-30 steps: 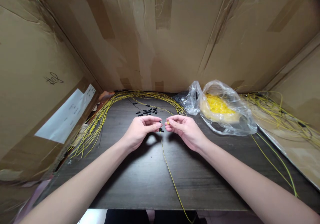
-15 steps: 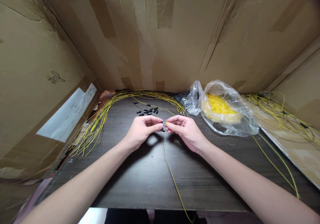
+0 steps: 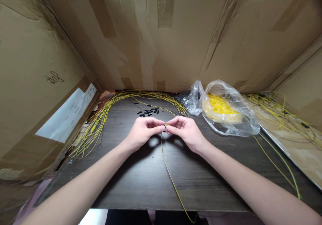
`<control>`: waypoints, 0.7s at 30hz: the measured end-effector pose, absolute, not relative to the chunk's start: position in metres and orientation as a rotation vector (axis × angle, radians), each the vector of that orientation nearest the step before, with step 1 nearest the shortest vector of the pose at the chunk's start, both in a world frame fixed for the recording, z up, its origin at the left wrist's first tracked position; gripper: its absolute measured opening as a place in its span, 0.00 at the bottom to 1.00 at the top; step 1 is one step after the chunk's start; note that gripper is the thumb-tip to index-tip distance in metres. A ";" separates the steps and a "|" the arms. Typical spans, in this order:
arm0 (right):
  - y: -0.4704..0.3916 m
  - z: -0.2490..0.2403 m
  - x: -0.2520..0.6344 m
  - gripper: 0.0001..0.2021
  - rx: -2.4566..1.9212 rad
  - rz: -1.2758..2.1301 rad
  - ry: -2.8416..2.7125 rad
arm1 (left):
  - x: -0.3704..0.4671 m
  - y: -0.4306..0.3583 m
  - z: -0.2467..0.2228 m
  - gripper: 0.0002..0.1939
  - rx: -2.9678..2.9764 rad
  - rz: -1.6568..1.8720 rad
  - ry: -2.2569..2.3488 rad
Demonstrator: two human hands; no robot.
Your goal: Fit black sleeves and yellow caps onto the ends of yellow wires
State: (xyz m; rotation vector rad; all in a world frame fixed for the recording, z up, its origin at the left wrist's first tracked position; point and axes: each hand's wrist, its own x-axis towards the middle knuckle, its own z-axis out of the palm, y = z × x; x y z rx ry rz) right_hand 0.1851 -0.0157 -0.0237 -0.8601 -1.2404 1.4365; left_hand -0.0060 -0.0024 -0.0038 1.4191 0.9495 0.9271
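My left hand (image 3: 141, 132) pinches a small black connector (image 3: 164, 125) between thumb and fingertips. From beneath it a thin yellow wire (image 3: 171, 178) runs down over the table's front edge. My right hand (image 3: 187, 132) is closed on a small yellow plastic piece (image 3: 166, 126), held against the black connector. The fingertips of both hands almost meet and hide most of the two parts. Several loose black connectors (image 3: 150, 111) lie on the dark table (image 3: 141, 188) just beyond my left hand.
A bundle of yellow wires (image 3: 97, 131) arcs along the table's back and left. Behind my right hand sits a clear plastic bag (image 3: 248, 124) of yellow pieces (image 3: 221, 105), beside a smaller bag (image 3: 195, 101). More wires (image 3: 276, 107) lie on cardboard at right. Cardboard walls (image 3: 186, 44) surround the table.
My right hand has moved slightly left, bringing the yellow piece up to the black connector. The gap between the hands has closed.
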 end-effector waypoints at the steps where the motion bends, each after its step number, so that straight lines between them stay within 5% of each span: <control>1: -0.016 -0.024 0.185 0.14 -0.860 1.423 -1.255 | -0.006 -0.002 -0.004 0.13 1.419 0.926 0.948; 15: -0.019 -0.030 0.188 0.02 -0.898 0.838 -1.704 | -0.008 -0.001 -0.005 0.11 1.412 0.850 0.959; 21: -0.019 -0.025 0.193 0.05 -0.808 0.561 -1.896 | -0.009 -0.001 -0.006 0.11 1.402 0.829 0.982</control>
